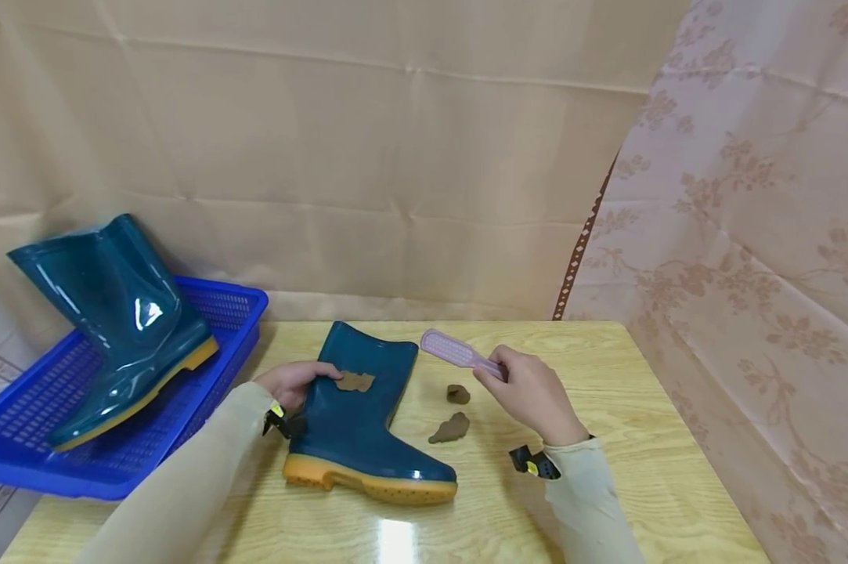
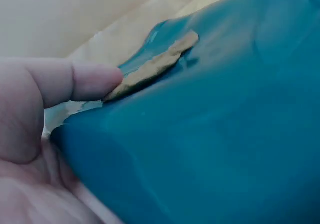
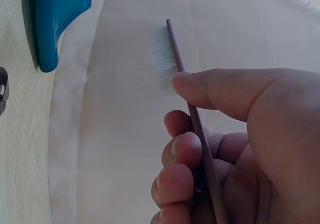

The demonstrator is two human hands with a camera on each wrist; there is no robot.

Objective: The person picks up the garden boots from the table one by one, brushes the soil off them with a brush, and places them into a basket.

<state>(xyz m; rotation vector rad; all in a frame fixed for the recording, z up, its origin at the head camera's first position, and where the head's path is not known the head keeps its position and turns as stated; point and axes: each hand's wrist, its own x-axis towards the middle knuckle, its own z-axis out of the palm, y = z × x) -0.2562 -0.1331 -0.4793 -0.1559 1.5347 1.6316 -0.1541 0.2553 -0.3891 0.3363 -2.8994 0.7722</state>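
A dark green rubber boot (image 1: 367, 427) with a yellow sole lies on its side on the table, toe to the right. My left hand (image 1: 293, 384) grips the left edge of its shaft, thumb on top and fingers underneath. The thumb tip touches a flat brown patch (image 1: 355, 381) on the shaft, whose edge stands slightly raised in the left wrist view. Right of the boot, my right hand (image 1: 536, 395) holds a pale purple brush (image 1: 448, 347) by its handle. The right wrist view shows the white bristles (image 3: 164, 58) and the fingers curled round the handle.
A blue plastic basket (image 1: 260, 301) stands at the left, with a second green boot (image 1: 131, 321) leaning in it. Two brown pieces, one smaller (image 1: 457, 394) and one longer (image 1: 452, 428), lie on the wood-patterned table (image 1: 593, 352). Cloth curtains (image 1: 395, 157) hang behind and at the right.
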